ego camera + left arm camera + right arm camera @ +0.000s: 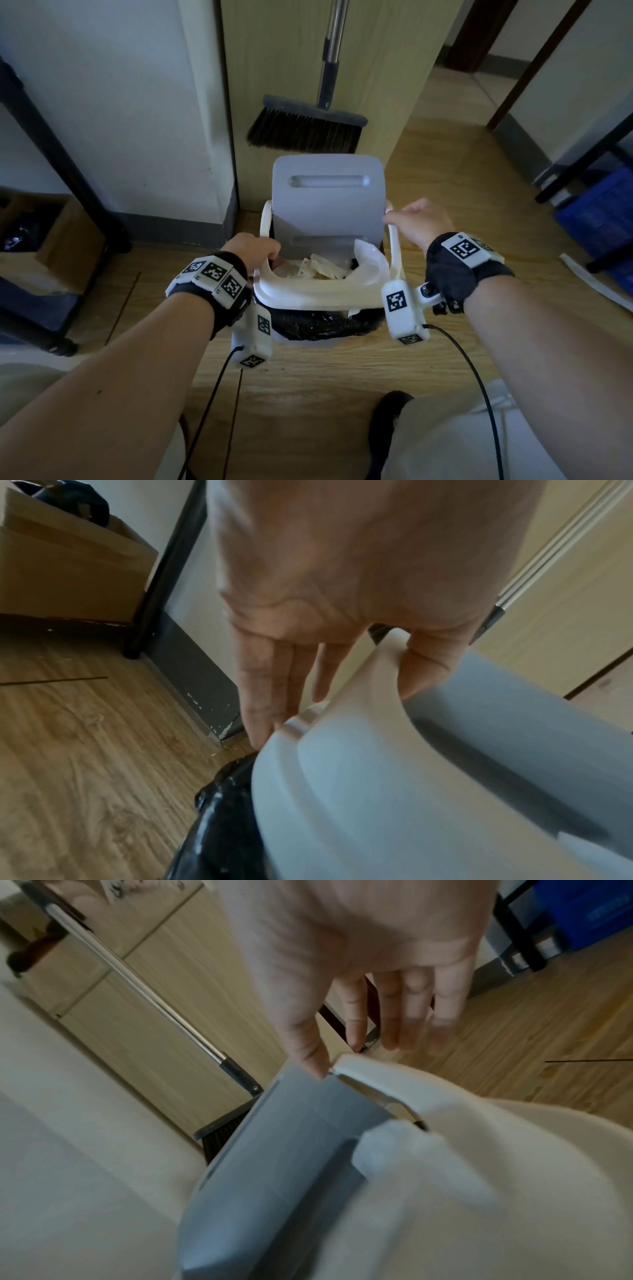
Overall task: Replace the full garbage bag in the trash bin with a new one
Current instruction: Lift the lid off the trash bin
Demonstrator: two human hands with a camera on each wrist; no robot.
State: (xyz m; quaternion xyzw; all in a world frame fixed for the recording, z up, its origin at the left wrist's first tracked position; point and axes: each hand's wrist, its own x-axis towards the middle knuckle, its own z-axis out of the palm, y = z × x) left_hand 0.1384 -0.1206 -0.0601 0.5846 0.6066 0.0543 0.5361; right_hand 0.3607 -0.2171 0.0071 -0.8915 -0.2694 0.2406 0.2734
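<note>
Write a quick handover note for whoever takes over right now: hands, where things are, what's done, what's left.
Left hand: grips the left side of the white rim frame.
Right hand: thumb on the frame's right side, fingers straight.
Frame sits raised above the bin, grey lid flipped up.
Black garbage bag is full of paper and still in the bin.
Left: take the frame off, pull the bag, fit a new one. No new bag in view.

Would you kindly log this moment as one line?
left hand: grips white rim ring | right hand: thumb on ring, fingers straight | grey lid: up | black bag: in bin, full
</note>
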